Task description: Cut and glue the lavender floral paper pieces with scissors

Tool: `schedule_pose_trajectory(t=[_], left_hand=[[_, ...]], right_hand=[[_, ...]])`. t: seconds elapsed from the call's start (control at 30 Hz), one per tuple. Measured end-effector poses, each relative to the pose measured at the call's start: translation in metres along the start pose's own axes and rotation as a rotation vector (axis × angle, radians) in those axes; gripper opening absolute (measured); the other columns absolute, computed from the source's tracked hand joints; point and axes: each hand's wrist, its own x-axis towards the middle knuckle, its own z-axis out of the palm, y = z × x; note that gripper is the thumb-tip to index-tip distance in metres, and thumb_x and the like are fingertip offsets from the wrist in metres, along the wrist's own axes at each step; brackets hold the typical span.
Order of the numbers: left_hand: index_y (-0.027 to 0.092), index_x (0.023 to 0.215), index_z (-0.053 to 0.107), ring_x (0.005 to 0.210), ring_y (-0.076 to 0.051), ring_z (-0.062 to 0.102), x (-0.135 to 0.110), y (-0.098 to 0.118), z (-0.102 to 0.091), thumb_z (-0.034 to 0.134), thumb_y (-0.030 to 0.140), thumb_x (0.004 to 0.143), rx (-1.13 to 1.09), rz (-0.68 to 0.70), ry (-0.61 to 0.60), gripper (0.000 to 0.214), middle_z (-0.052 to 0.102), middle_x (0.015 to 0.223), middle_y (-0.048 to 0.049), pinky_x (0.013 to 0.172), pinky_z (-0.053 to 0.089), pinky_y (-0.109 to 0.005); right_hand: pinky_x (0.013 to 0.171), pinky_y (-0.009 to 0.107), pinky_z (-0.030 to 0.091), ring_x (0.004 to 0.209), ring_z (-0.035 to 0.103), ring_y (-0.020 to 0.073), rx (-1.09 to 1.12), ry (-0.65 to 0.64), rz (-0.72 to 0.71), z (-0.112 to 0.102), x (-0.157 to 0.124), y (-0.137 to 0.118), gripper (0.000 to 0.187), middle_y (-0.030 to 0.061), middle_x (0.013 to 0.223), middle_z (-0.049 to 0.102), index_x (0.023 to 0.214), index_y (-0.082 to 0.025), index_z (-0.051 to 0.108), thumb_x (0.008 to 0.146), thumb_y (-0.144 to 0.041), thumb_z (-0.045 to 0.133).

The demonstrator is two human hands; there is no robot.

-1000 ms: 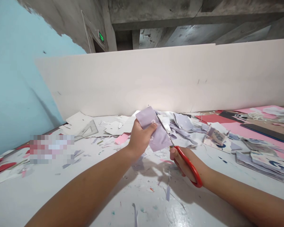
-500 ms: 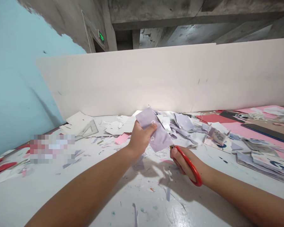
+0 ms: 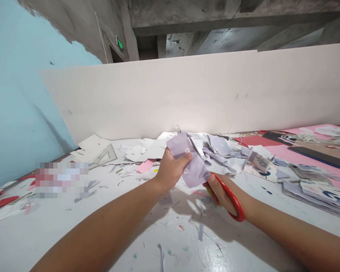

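A pale lilac piece of fabric (image 3: 195,172) with small white flowers is held up over the table, pinched by my left hand (image 3: 172,168) with the thumb across its front. My right hand (image 3: 219,190) grips red-handled scissors (image 3: 234,206) at the fabric's lower right corner. The blades are mostly hidden behind the fabric and the fingers, so I cannot tell how far apart they are. Behind the held piece lie more lilac fabric scraps (image 3: 221,145).
White paper sheets and a clear set square (image 3: 106,155) lie at the back left. To the right are a small fabric-covered box (image 3: 259,162), stacked fabric pieces (image 3: 314,196), a dark phone (image 3: 320,156) and white cord (image 3: 308,138). A white board (image 3: 158,98) stands behind.
The fabric and my left hand have shifted slightly right and down. The scissors' pivot, visible before beside the corner, is now hidden, and the fabric's corner meets my right hand.
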Motion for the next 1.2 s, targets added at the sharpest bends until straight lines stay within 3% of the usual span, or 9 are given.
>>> schedule_pose_trajectory(t=[0.23,0.37,0.53,0.67,0.83,0.93,1.03,1.2], left_hand=[[0.018,0.102,0.051,0.084,-0.02,0.059,-0.002,-0.004,0.001,0.067,0.033,0.063,0.015,-0.003,0.013,0.044,0.062,0.092,-0.0074,0.072,0.048,-0.034],[0.017,0.101,0.051,0.083,-0.02,0.059,-0.002,-0.004,0.002,0.068,0.033,0.063,0.002,-0.026,0.027,0.045,0.062,0.091,-0.0081,0.071,0.047,-0.034],[0.017,0.099,0.052,0.08,-0.018,0.058,0.001,-0.001,0.0,0.067,0.029,0.064,-0.047,-0.015,0.041,0.04,0.061,0.088,-0.006,0.072,0.047,-0.033],[0.018,0.097,0.052,0.079,-0.016,0.058,0.008,-0.003,-0.004,0.067,0.03,0.064,-0.054,0.028,0.087,0.038,0.061,0.087,-0.0043,0.072,0.047,-0.032],[0.019,0.099,0.051,0.077,-0.015,0.058,0.009,-0.007,-0.004,0.068,0.029,0.063,-0.078,0.013,0.075,0.041,0.061,0.087,-0.0035,0.07,0.047,-0.03],[0.019,0.097,0.051,0.077,-0.015,0.058,0.004,-0.006,0.0,0.069,0.028,0.061,-0.049,-0.041,0.025,0.042,0.061,0.086,-0.0033,0.068,0.047,-0.029],[0.02,0.095,0.051,0.078,-0.016,0.058,0.0,-0.004,0.004,0.071,0.03,0.06,-0.059,-0.092,-0.039,0.042,0.062,0.088,-0.0034,0.067,0.047,-0.03],[0.02,0.099,0.05,0.081,-0.018,0.058,0.004,0.004,0.004,0.071,0.034,0.06,-0.089,-0.117,-0.069,0.047,0.062,0.094,-0.0062,0.07,0.047,-0.033]], right_hand=[[0.047,0.026,0.025,0.046,0.026,0.0109,-0.236,0.032,0.034,-0.001,0.003,0.006,0.051,-0.0021,0.049,0.034,0.054,-0.02,0.028,0.082,-0.062,0.016],[0.047,0.025,0.023,0.048,0.022,0.0103,-0.242,0.039,0.06,0.002,0.005,0.01,0.051,-0.0035,0.049,0.029,0.055,-0.02,0.024,0.082,-0.062,0.015],[0.047,0.026,0.026,0.047,0.028,0.0102,-0.122,0.072,0.037,0.003,0.007,0.014,0.051,-0.0035,0.049,0.032,0.056,-0.02,0.031,0.081,-0.063,0.021],[0.048,0.027,0.035,0.049,0.043,0.0123,0.156,0.078,0.097,0.003,0.009,0.018,0.048,-0.0017,0.054,0.043,0.065,-0.019,0.044,0.08,-0.062,0.03],[0.06,0.031,0.045,0.063,0.056,0.0176,0.425,0.151,0.059,0.001,0.007,0.011,0.05,0.0034,0.066,0.054,0.074,-0.016,0.051,0.074,-0.065,0.039],[0.06,0.031,0.046,0.062,0.056,0.0165,0.512,0.213,0.061,-0.001,0.008,0.003,0.043,0.0002,0.065,0.052,0.074,-0.018,0.052,0.07,-0.06,0.051],[0.058,0.026,0.043,0.058,0.051,0.0121,0.572,0.261,0.066,-0.002,0.015,-0.003,0.031,-0.0041,0.061,0.048,0.069,-0.019,0.05,0.063,-0.043,0.068],[0.057,0.025,0.041,0.057,0.049,0.0113,0.606,0.158,0.042,-0.007,0.035,-0.01,0.022,-0.0037,0.061,0.05,0.067,-0.018,0.05,0.062,-0.03,0.067]])
